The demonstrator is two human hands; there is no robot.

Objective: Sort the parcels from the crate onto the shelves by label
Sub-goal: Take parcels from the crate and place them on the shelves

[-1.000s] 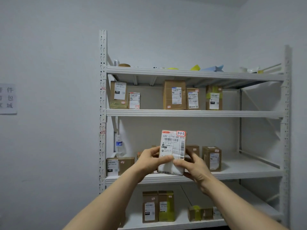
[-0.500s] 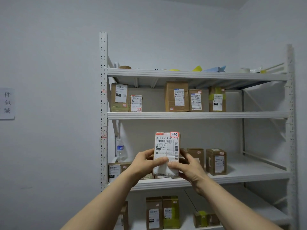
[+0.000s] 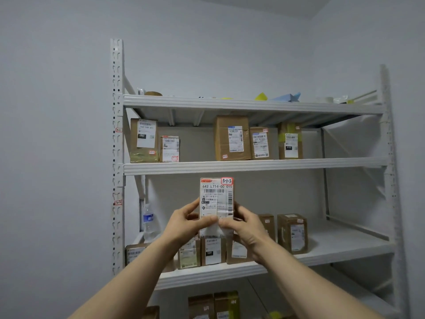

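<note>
Small parcel (image 3: 216, 199) is held upright in mid-air, label side to the camera, in front of the white metal rack (image 3: 117, 157), just below its second shelf (image 3: 253, 165). It touches no shelf. A white shipping label covers its face, with a barcode and "642 L714-00 015" printed on it. A red-edged sticker (image 3: 227, 181) at the top right corner has handwriting that looks like 3-1-5.

Left hand (image 3: 184, 224) grips the lower left edge, thumb across the front. Right hand (image 3: 247, 226) grips the lower right edge, thumb also on the front. The thumb tips almost meet at the label's bottom. Both hands are clamped on the parcel.

The second shelf carries five upright labelled cardboard boxes: two at the left end, three right of centre, the tallest box (image 3: 232, 137) among those three. The third shelf (image 3: 345, 252), behind the hands, has more brown boxes, partly hidden, and one box (image 3: 292, 233) stands apart to the right. A clear water bottle (image 3: 149, 223) stands at its left end by the upright. A tape roll (image 3: 153, 93) and yellow and blue sheets (image 3: 287, 97) lie on the top shelf. Small red-edged tags (image 3: 118, 130) are stuck on the left upright. More boxes (image 3: 201, 306) are on the lowest shelf.
</note>
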